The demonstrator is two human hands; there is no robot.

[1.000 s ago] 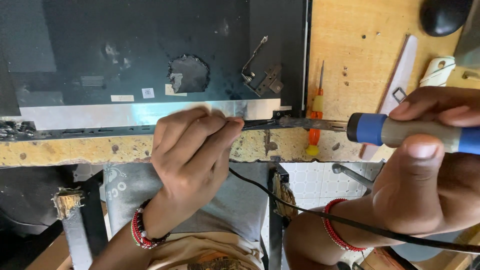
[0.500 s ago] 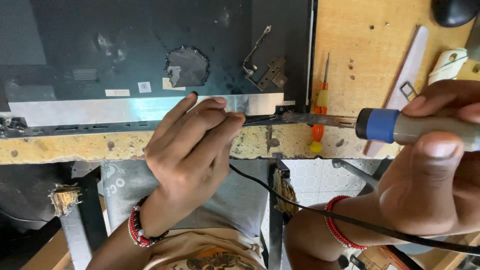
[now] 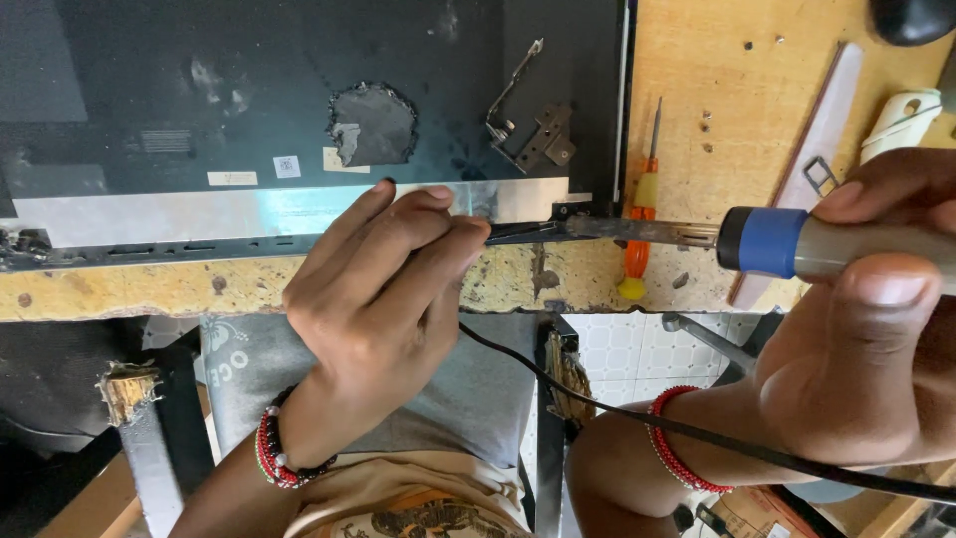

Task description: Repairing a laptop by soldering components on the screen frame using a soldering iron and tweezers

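Two hands work over one dark laptop lid (image 3: 249, 90) on a wooden bench (image 3: 717, 80). The right hand (image 3: 856, 359) grips one soldering iron (image 3: 797, 242); the left hand (image 3: 383, 289) pinches closed at the lid's lower edge. One orange screwdriver (image 3: 642, 209) lies nearby.

soldering iron (image 3: 787, 242) tip nearer left hand (image 3: 383, 299), view shifted slightly

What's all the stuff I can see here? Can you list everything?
Laptop lid panel: one, dark, on bench, upper left.
Loose hinge: one, grey metal, lying on panel.
Soldering iron: one, blue and grey, tip at panel's lower right corner.
Screwdriver: one, orange and yellow, right of panel.
Workbench: one, worn wood.
Cable: one, black, below bench.
Left hand: beaded bracelet, fingertips on panel's edge.
Right hand: holding soldering iron.
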